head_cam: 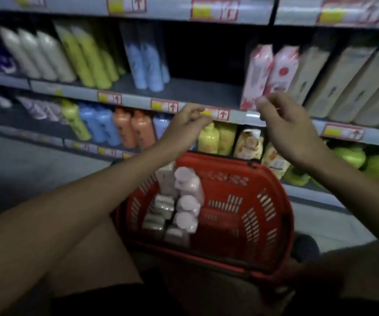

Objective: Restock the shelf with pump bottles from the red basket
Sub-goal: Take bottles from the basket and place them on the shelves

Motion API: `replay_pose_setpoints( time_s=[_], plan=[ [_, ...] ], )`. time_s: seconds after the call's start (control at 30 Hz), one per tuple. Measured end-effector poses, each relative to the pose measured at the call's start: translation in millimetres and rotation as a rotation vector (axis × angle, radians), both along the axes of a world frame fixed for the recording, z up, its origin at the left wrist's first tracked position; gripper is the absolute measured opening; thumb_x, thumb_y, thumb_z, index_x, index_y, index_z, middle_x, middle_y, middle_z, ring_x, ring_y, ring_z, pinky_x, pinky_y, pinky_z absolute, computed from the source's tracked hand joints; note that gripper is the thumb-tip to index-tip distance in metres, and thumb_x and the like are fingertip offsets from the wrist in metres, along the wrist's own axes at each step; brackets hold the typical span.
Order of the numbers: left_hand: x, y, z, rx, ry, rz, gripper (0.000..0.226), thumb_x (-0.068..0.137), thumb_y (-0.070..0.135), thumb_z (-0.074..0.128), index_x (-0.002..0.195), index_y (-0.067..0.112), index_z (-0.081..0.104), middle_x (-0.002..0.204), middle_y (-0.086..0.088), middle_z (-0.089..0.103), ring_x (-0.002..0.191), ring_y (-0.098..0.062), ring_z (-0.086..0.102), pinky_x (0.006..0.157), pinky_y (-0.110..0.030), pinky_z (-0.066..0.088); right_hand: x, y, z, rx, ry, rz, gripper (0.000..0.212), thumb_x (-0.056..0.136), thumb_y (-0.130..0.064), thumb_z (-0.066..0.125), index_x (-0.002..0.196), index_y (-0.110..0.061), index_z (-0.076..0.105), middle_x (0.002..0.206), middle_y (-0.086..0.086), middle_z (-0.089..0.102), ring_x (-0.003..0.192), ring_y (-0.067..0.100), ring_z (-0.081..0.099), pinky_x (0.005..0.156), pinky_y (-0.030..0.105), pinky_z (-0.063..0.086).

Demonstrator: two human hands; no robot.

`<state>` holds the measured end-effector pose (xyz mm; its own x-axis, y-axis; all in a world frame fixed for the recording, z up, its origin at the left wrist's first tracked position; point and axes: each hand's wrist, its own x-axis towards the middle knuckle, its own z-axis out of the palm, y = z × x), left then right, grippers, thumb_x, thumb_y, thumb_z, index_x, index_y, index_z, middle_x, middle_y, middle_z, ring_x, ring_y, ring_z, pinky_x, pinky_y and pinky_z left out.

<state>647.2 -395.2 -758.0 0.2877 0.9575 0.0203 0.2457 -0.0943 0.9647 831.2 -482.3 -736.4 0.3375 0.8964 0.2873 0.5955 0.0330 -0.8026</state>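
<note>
A red basket (pixel 234 185) sits low in front of me on the floor. Inside, along its left side, lie several white and pale pink pump bottles (pixel 187 197). The right half of the basket holds nothing. My left hand (pixel 187 126) and my right hand (pixel 284 126) are both raised above the basket, level with the front edge of the middle shelf (pixel 195 92). Each hand has its fingers curled in and holds no bottle. A dark gap on that shelf lies between blue bottles (pixel 148 62) and pink-and-white packs (pixel 268 74).
White and green bottles fill the shelf's left part, beige packs (pixel 348 80) the right. The lower shelf carries blue, orange and yellow bottles (pixel 209 137) and green ones far right. Price tags (pixel 164 105) line the shelf edges. Grey floor shows to the left.
</note>
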Motion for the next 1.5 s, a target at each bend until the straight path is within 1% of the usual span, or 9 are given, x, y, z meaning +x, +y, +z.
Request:
replay_pose_setpoints(
  time_s=[0.17,0.33,0.5,0.7,0.93,1.1,1.27,1.4,1.5],
  plan=[
    [-46.1,19.5,-88.7,-0.083,0.230,0.061,0.042,0.091,0.011,0.070,0.130,0.011,0.056,0.112,-0.004,0.066,0.100,-0.018,0.062,0.091,-0.032,0.048,-22.6,23.6,-101.2,-0.309,-0.107,0.130,0.034,0.100,-0.037,0.064,0.125,-0.014,0.063,0.113,0.004,0.064,0.096,0.016,0.061,0.079,0.023,0.041],
    [-29.3,46.9,-94.8,0.077,0.328,-0.018,0.044,0.092,0.019,0.065,0.134,0.022,0.052,0.115,0.003,0.066,0.081,-0.004,0.060,0.081,-0.025,0.048,-66.5,56.2,-167.3,-0.605,-0.354,0.462,0.057,0.091,-0.042,0.071,0.139,-0.015,0.054,0.135,0.011,0.056,0.125,0.029,0.056,0.100,0.031,0.043],
    [-24.7,55.6,-105.8,0.156,0.510,-0.111,0.043,0.092,0.015,0.061,0.134,0.019,0.052,0.124,-0.001,0.063,0.092,-0.012,0.057,0.081,-0.023,0.041,-90.7,98.8,-187.6,-0.512,-0.496,0.383,0.083,0.072,-0.056,0.064,0.143,-0.014,0.051,0.134,0.013,0.052,0.122,0.036,0.051,0.097,0.046,0.050],
    [-36.0,51.7,-114.6,0.182,0.640,-0.286,0.042,0.093,0.020,0.061,0.134,0.019,0.054,0.131,-0.002,0.059,0.098,-0.008,0.051,0.084,-0.022,0.037,-85.3,103.8,-202.3,-0.406,-0.521,0.531,0.061,0.077,-0.053,0.058,0.121,-0.012,0.067,0.117,0.017,0.069,0.105,0.039,0.069,0.082,0.045,0.056],
    [-63.0,45.2,-118.2,0.065,0.615,-0.179,0.037,0.089,0.017,0.064,0.125,0.019,0.061,0.116,0.004,0.064,0.098,-0.013,0.063,0.082,-0.019,0.046,-65.1,99.0,-186.9,-0.397,-0.716,0.493,0.049,0.077,-0.052,0.075,0.112,-0.019,0.066,0.110,0.013,0.073,0.102,0.040,0.068,0.075,0.038,0.048],
    [-55.3,22.1,-121.2,-0.001,0.512,-0.217,0.043,0.091,0.025,0.067,0.132,0.024,0.055,0.124,0.010,0.061,0.102,-0.007,0.063,0.089,-0.021,0.049,-48.0,82.5,-164.7,-0.301,-0.515,0.381,0.057,0.067,-0.072,0.058,0.086,-0.018,0.062,0.078,0.006,0.067,0.072,0.032,0.065,0.057,0.036,0.044],
    [-27.2,-6.1,-129.1,-0.071,0.149,-0.180,0.061,0.079,0.049,0.070,0.135,0.044,0.046,0.131,0.015,0.060,0.117,0.003,0.059,0.101,-0.027,0.051,-34.0,65.1,-113.2,-0.138,-0.243,0.021,0.055,0.072,-0.055,0.082,0.082,-0.007,0.058,0.070,0.002,0.057,0.059,0.013,0.048,0.051,0.028,0.036],
    [-4.7,-20.6,-141.7,0.238,0.316,-0.247,0.100,0.074,0.033,0.085,0.153,0.034,0.024,0.147,0.018,0.038,0.138,0.001,0.037,0.111,-0.013,0.031,-29.9,52.6,-103.0,-0.165,-0.098,-0.118,0.051,0.072,-0.047,0.085,0.078,-0.010,0.052,0.067,-0.003,0.049,0.058,0.007,0.044,0.047,0.018,0.034],
    [20.0,-28.5,-153.7,0.262,0.284,-0.078,0.098,0.068,0.036,0.086,0.146,0.040,0.027,0.132,0.037,0.041,0.127,-0.003,0.042,0.103,-0.013,0.033,-33.1,44.7,-105.8,-0.192,-0.061,-0.144,0.052,0.074,-0.046,0.086,0.079,-0.012,0.048,0.068,-0.004,0.045,0.059,0.009,0.041,0.046,0.021,0.031]
  ],
)
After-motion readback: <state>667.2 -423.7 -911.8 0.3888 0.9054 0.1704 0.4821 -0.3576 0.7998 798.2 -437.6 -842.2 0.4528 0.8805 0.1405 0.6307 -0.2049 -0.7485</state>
